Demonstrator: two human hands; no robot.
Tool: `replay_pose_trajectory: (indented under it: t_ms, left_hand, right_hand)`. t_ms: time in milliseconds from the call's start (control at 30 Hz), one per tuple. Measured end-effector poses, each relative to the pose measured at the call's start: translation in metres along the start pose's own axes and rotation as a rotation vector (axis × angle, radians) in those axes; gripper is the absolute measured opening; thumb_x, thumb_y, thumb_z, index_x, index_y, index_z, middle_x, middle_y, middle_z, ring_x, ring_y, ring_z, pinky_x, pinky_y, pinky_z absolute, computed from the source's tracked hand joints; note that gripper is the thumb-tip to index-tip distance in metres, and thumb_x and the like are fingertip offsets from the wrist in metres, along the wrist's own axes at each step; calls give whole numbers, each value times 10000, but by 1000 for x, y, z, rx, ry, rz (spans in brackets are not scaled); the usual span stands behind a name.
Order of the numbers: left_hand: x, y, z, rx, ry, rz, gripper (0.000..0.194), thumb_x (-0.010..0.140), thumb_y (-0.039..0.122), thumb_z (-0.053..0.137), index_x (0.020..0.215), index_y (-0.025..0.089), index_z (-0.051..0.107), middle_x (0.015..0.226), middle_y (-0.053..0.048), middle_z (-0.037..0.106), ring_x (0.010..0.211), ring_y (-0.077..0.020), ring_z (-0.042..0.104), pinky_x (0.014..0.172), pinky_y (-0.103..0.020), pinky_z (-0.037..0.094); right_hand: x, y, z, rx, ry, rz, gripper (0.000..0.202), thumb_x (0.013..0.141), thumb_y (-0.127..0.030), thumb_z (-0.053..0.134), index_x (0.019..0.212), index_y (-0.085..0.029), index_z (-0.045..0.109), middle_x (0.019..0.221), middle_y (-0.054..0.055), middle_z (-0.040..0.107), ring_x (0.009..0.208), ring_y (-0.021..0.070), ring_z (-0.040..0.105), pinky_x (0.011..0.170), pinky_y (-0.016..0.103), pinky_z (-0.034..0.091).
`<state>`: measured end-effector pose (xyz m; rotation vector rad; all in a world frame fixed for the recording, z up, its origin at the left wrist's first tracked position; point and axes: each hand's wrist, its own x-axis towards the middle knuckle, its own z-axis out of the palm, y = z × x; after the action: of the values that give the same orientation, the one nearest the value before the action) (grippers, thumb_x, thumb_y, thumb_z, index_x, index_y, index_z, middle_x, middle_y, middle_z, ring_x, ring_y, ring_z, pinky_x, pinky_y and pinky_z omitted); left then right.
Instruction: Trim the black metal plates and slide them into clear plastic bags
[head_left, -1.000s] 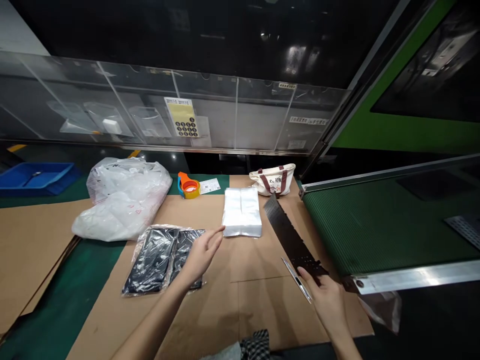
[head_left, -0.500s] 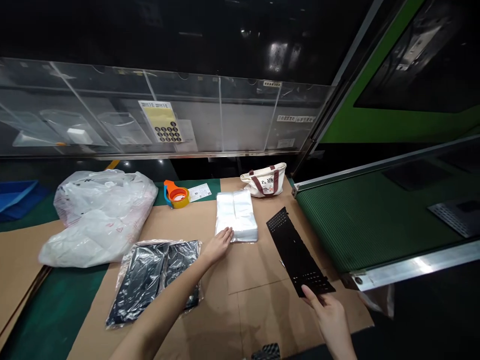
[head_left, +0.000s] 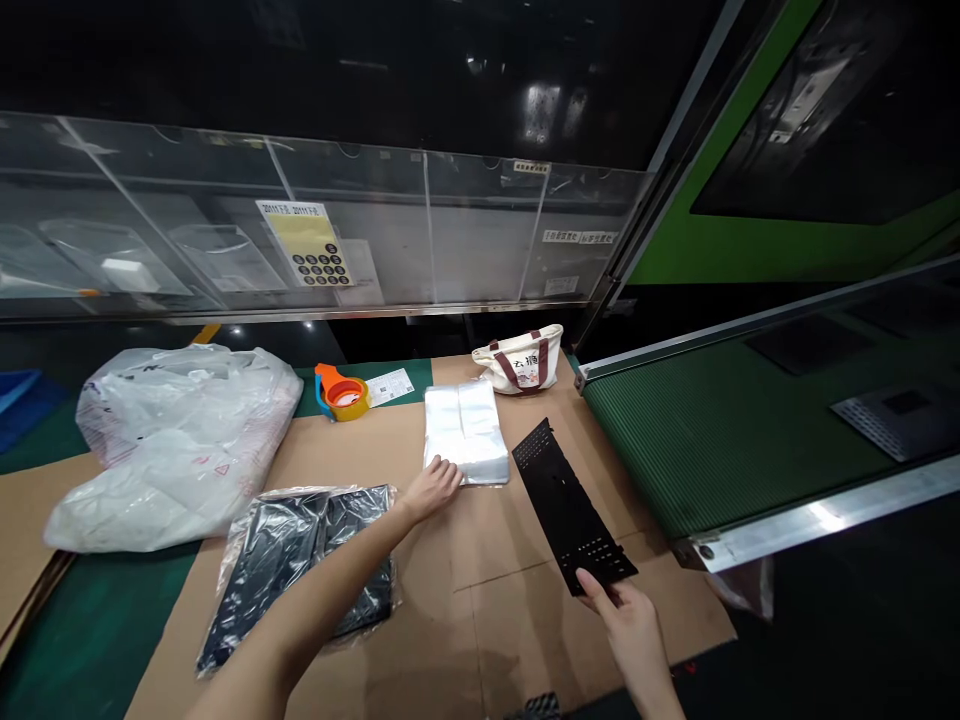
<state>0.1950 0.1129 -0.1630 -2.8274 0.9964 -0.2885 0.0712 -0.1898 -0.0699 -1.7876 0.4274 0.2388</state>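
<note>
A stack of clear plastic bags (head_left: 466, 428) lies on the cardboard at the middle. My left hand (head_left: 435, 487) rests at its near left corner, fingertips on the bags; whether it grips one is too small to tell. My right hand (head_left: 619, 610) pinches the near end of a black perforated panel (head_left: 574, 508), thumb on top, and the panel slants up and away to the left. Left of my hands, black panels in clear wrapping (head_left: 281, 560) lie flat, partly behind my left forearm.
A large white plastic bag (head_left: 184, 440) sits at the left, with a tape dispenser (head_left: 345, 393) beyond the wrapped panels. A small cloth bag (head_left: 529, 362) stands at the back. At right, a green conveyor (head_left: 675, 450) with a metal edge carries a panel (head_left: 904, 415).
The black panel in my right hand has moved a little left, closer to the bag stack. My left hand stays at the stack's corner. The whole view has shifted slightly.
</note>
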Motion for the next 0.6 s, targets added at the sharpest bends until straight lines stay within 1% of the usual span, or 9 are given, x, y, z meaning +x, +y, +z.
replay_pose_trajectory:
  t_ms: [67, 133, 300, 467, 533, 600]
  left_hand:
    - [0, -3, 1, 17, -1, -1, 304, 855, 61, 249, 869, 84, 552, 788, -131, 543, 788, -238, 486, 842, -422, 338]
    - [0, -4, 0, 33, -5, 4, 292, 852, 58, 264, 844, 91, 554, 775, -123, 536, 779, -232, 480, 824, -409, 337]
    - [-3, -1, -3, 57, -22, 27, 219, 855, 118, 328, 890, 105, 544, 832, -114, 525, 803, -229, 467, 774, -383, 337]
    - [-3, 1, -1, 58, -33, 22, 227, 846, 89, 317, 858, 93, 544, 799, -120, 517, 762, -229, 466, 708, -369, 337]
    - [-2, 0, -1, 51, -32, 30, 227, 856, 105, 314, 878, 101, 541, 832, -124, 519, 792, -230, 466, 718, -366, 335]
    - [-2, -1, -2, 51, -33, 30, 228, 865, 122, 313, 903, 112, 537, 848, -118, 522, 810, -226, 468, 728, -359, 334]
  right_hand:
    - [1, 2, 0, 5, 3, 2, 389, 627, -487, 672, 734, -114, 682, 750, 104, 688, 802, 306, 634, 769, 390, 503]
    - [1, 3, 1, -4, -6, -3, 378, 628, -490, 670, 716, -122, 683, 743, 105, 688, 794, 305, 635, 762, 392, 507]
    - [1, 4, 7, -12, -29, -25, 393, 624, -521, 656, 688, -135, 684, 736, 103, 692, 772, 298, 638, 749, 389, 511]
    - [0, 6, 10, -98, -39, -68, 401, 668, -536, 606, 701, -143, 681, 763, 110, 693, 802, 312, 633, 760, 409, 494]
    - [-1, 8, 11, -113, -42, -79, 385, 682, -525, 598, 703, -149, 679, 768, 108, 694, 804, 310, 633, 763, 413, 490]
    - [-1, 10, 12, -77, -4, -91, 358, 664, -504, 626, 659, -149, 675, 721, 103, 689, 751, 309, 637, 729, 412, 498]
